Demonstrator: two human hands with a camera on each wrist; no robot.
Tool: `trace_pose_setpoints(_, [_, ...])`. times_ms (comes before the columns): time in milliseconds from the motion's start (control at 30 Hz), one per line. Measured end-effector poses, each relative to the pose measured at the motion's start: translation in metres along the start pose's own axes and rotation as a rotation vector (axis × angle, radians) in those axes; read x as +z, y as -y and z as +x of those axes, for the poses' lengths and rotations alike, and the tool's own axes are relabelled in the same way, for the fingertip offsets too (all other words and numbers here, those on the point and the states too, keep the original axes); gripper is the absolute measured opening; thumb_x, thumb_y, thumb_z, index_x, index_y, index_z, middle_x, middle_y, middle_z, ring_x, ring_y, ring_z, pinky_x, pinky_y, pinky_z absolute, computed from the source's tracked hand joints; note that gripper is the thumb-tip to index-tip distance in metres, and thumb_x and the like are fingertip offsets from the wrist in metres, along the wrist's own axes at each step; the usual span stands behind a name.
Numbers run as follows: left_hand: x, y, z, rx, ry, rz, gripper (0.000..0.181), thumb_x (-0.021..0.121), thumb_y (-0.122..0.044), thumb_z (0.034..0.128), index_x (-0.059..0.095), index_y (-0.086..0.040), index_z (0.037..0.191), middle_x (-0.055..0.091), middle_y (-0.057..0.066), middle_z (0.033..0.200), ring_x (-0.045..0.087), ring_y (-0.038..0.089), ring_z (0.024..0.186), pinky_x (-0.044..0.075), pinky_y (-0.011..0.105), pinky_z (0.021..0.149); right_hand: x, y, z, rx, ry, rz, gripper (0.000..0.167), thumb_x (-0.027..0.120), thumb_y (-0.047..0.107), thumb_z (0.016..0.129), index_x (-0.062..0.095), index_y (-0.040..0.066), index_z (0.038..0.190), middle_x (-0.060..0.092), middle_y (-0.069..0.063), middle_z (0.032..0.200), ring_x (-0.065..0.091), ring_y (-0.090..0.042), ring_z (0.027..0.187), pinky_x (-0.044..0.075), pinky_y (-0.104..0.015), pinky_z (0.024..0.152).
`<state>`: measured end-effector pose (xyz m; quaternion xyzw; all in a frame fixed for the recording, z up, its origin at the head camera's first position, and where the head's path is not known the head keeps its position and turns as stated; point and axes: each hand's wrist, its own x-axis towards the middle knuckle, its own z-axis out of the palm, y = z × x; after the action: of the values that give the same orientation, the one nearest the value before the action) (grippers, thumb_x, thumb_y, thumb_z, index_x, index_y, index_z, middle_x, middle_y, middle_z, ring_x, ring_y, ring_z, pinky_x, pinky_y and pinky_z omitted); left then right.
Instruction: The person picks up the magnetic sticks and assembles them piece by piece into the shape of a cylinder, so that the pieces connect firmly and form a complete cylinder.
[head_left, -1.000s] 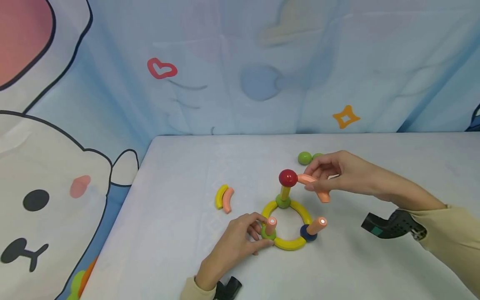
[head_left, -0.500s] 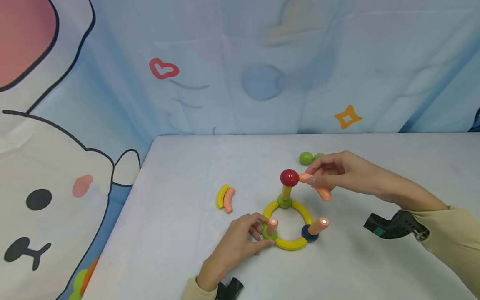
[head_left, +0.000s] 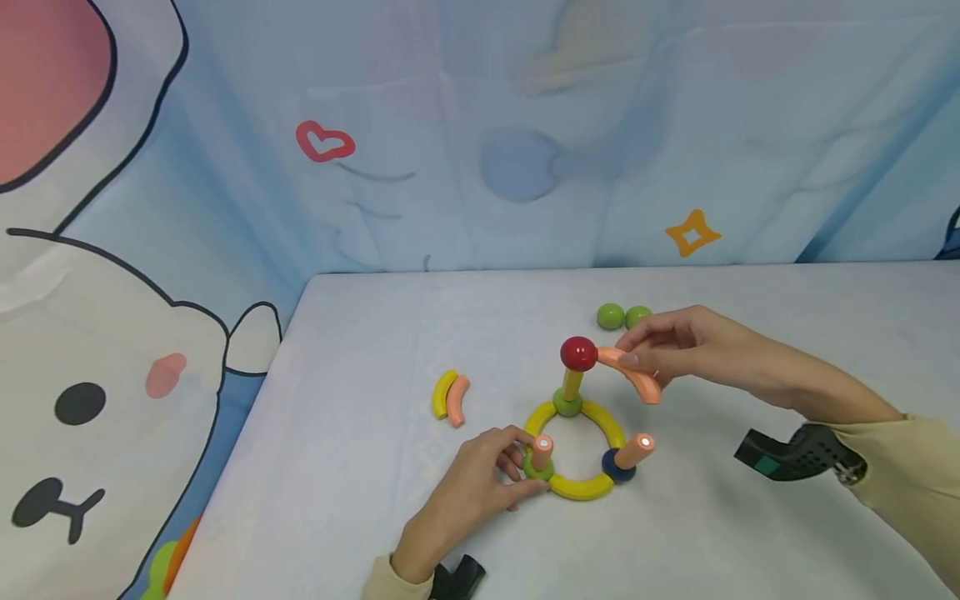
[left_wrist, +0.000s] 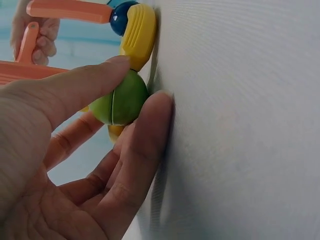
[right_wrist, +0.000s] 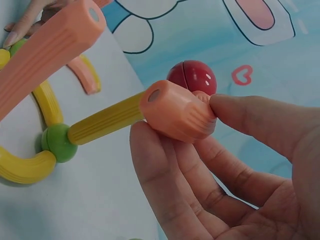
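Head view: right grip (head_left: 678, 342), pinching curved orange plastic rod (head_left: 637, 378), should push squarely into red plastic ball (head_left: 579, 354); left grip (head_left: 480, 471) pinches green plastic ball (head_left: 537, 472).

In the head view we see bright, even light over the white tabletop (head_left: 337, 517), with a faint, soft-edged shadow at the lower right and a small glint on the red ball (head_left: 578, 354). Both wrist views look dimmer and greyer to us. In the left one, a dark shadow runs beside the fingers (left_wrist: 152, 120) toward the lower center; in the right one, we find the backdrop (right_wrist: 280, 65) slightly soft.
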<state>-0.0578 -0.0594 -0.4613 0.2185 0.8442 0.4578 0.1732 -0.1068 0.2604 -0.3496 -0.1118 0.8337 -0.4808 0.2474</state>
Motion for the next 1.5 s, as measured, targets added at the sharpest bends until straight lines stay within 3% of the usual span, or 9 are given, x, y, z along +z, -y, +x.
trace_pose_setpoints(100, [-0.010,-0.003,-0.004,-0.010,0.041,0.036,0.046,0.090,-0.014,0.0844,0.067,-0.017,0.125,0.063,-0.005,0.097,0.061,0.004,0.084,0.055,0.021,0.079,0.001,0.001,0.000,0.003,-0.001,-0.002,0.036,0.063,0.031,0.106,0.067,0.004,0.129,0.074,-0.010,0.107,0.068,-0.025,0.099,0.056,-0.041,0.090])
trace_pose_setpoints(233, [-0.040,-0.019,-0.006,0.007,0.053,0.116,0.053,0.087,-0.009,0.0863,0.064,-0.015,0.134,0.066,0.001,0.109,0.065,0.010,0.094,0.056,0.027,0.085,0.001,0.003,0.000,0.010,-0.007,-0.012,0.036,0.063,0.033,0.105,0.068,0.005,0.129,0.073,-0.010,0.109,0.068,-0.025,0.099,0.054,-0.041,0.091])
trace_pose_setpoints(333, [-0.065,-0.038,0.003,0.087,-0.019,0.139,0.048,0.083,-0.014,0.0920,0.064,-0.011,0.137,0.067,0.003,0.114,0.066,0.014,0.100,0.057,0.031,0.084,0.000,0.003,-0.002,0.010,-0.015,-0.019,0.036,0.063,0.033,0.105,0.068,0.006,0.129,0.073,-0.009,0.108,0.068,-0.025,0.099,0.054,-0.041,0.091])
trace_pose_setpoints(433, [-0.078,-0.057,0.021,0.198,-0.080,0.125,0.048,0.079,-0.023,0.0960,0.063,-0.010,0.139,0.067,-0.001,0.117,0.064,0.012,0.104,0.057,0.030,0.088,-0.001,0.001,-0.004,0.007,-0.015,-0.012,0.035,0.063,0.031,0.105,0.068,0.006,0.129,0.074,-0.008,0.107,0.067,-0.025,0.100,0.054,-0.042,0.091])
trace_pose_setpoints(600, [-0.071,-0.078,0.056,0.353,-0.009,0.138,0.057,0.079,-0.022,0.0960,0.057,-0.008,0.147,0.064,0.001,0.128,0.063,0.015,0.112,0.054,0.024,0.097,0.002,-0.001,-0.003,-0.006,-0.012,0.007,0.034,0.064,0.030,0.105,0.069,0.005,0.128,0.074,-0.008,0.111,0.067,-0.026,0.102,0.054,-0.044,0.091])
trace_pose_setpoints(767, [-0.058,-0.080,0.076,0.448,0.087,0.157,0.054,0.078,-0.015,0.0963,0.058,-0.002,0.145,0.066,0.007,0.124,0.065,0.019,0.110,0.052,0.022,0.099,0.005,0.002,-0.001,-0.019,-0.001,0.017,0.034,0.065,0.030,0.105,0.069,0.006,0.128,0.073,-0.010,0.110,0.068,-0.028,0.098,0.054,-0.046,0.091])
trace_pose_setpoints(1000, [-0.059,-0.081,0.078,0.451,0.104,0.098,0.046,0.078,-0.013,0.0957,0.064,-0.002,0.139,0.069,0.006,0.117,0.066,0.015,0.107,0.051,0.019,0.099,0.005,0.004,-0.001,-0.041,0.015,0.042,0.031,0.065,0.027,0.105,0.069,0.004,0.126,0.072,-0.012,0.108,0.067,-0.028,0.100,0.058,-0.045,0.088])
trace_pose_setpoints(1267, [-0.055,-0.074,0.078,0.492,0.023,0.034,0.042,0.082,-0.006,0.0896,0.070,-0.002,0.130,0.070,0.007,0.116,0.067,0.016,0.106,0.054,0.022,0.097,0.007,0.003,0.001,-0.061,0.028,0.062,0.029,0.065,0.025,0.105,0.069,0.004,0.125,0.072,-0.013,0.109,0.067,-0.029,0.102,0.059,-0.043,0.088])
trace_pose_setpoints(1500, [-0.053,-0.071,0.076,0.498,0.001,-0.008,0.043,0.083,-0.006,0.0879,0.072,-0.004,0.129,0.071,0.006,0.113,0.068,0.013,0.104,0.054,0.021,0.096,0.009,0.003,0.002,-0.063,0.048,0.063,0.029,0.064,0.025,0.105,0.068,0.004,0.125,0.071,-0.014,0.109,0.067,-0.029,0.102,0.059,-0.042,0.088])
